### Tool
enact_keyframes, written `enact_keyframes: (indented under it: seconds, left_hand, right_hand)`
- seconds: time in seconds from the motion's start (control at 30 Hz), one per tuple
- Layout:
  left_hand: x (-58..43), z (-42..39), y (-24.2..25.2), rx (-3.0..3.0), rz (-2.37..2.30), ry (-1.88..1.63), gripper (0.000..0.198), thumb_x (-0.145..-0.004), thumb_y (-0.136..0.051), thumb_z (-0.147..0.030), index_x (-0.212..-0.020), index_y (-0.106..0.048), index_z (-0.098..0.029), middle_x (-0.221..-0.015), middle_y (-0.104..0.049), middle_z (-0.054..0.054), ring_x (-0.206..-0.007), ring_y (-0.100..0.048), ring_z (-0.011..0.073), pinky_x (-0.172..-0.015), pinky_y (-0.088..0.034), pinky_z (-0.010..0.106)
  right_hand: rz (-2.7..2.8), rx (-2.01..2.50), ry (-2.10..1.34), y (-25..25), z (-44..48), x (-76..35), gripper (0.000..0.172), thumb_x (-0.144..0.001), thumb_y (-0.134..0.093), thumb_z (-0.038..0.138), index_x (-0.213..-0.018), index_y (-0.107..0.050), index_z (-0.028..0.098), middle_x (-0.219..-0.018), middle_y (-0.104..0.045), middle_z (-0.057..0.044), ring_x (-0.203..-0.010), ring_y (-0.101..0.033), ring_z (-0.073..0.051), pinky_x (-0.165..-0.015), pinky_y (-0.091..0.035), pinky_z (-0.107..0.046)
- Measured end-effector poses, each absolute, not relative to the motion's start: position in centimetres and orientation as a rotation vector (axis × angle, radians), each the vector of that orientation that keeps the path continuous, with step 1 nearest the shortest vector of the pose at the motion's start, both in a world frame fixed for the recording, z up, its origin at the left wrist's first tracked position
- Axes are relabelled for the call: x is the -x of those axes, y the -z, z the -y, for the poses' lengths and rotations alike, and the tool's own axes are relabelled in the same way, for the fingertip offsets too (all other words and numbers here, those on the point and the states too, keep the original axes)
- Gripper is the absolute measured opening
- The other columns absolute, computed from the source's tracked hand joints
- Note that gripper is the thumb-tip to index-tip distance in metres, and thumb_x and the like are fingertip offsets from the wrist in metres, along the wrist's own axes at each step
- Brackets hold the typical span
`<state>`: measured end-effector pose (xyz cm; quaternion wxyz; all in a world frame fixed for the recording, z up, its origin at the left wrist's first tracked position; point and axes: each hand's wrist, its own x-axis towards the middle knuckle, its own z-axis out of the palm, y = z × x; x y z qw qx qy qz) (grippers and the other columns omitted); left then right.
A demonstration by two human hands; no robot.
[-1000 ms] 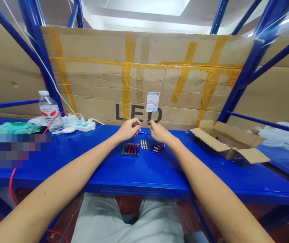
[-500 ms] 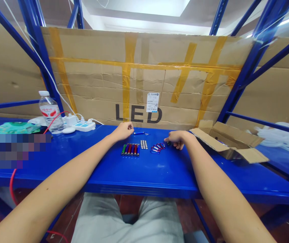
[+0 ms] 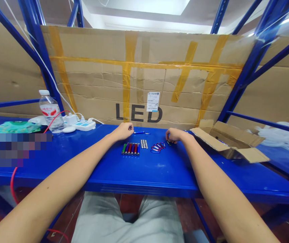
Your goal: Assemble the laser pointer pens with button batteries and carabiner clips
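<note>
My left hand [image 3: 124, 131] rests on the blue table in a loose fist, right beside a slim blue metal flashlight [image 3: 139, 132] lying sideways with a clip at its end. Below it stands a row of several small green, red, purple and blue flashlights [image 3: 131, 149]. Silver button cells [image 3: 144, 144] lie in a neat grid to their right. Several red and blue carabiners [image 3: 157, 147] fan out nearby. With fingers curled down, my right hand [image 3: 174, 135] pinches at a dark carabiner [image 3: 169, 143], mostly covered by the fingertips.
An open cardboard box [image 3: 225, 143] stands at the right. On the left are a water bottle [image 3: 50, 113], a white power strip [image 3: 85, 125] with cables and a green packet [image 3: 16, 127]. A large taped cardboard sheet [image 3: 96, 84] closes off the back, between blue posts.
The right hand's outstretched index finger has curled in, and the fingers have drawn together over the dark carabiner. My left hand stays in place.
</note>
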<state>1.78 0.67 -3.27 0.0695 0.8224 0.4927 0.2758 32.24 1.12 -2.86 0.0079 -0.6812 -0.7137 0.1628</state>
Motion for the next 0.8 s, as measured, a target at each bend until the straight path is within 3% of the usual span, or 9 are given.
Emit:
enact_keyframes:
  seconds: [0.47,0.8]
  left_hand:
    - [-1.71,-0.37,2.91,-2.406,-1.547,-0.747,0.006,-0.08,-0.057,-0.018,-0.082,-0.062,-0.017,-0.076,-0.068,0.005,-0.067,-0.061,0.0164,-0.063,-0.042,0.026]
    - [-1.34,-1.01,3.28,-2.491,-1.553,-0.715,0.008,-0.079,-0.057,-0.022,-0.083,-0.063,-0.018,-0.088,-0.071,0.007,-0.082,-0.063,0.02,-0.072,-0.045,0.028]
  right_hand:
    - [2.325,2.1,-0.67,2.39,-0.45,-31.78,0.017,-0.066,-0.06,0.006,-0.08,-0.068,0.014,-0.059,-0.063,-0.001,-0.054,-0.06,-0.013,-0.055,-0.05,-0.022]
    - [2.329,2.083,-0.721,2.59,-0.67,-31.88,0.015,-0.066,-0.059,0.006,-0.076,-0.067,0.015,-0.058,-0.062,0.0,-0.054,-0.06,-0.013,-0.055,-0.05,-0.023]
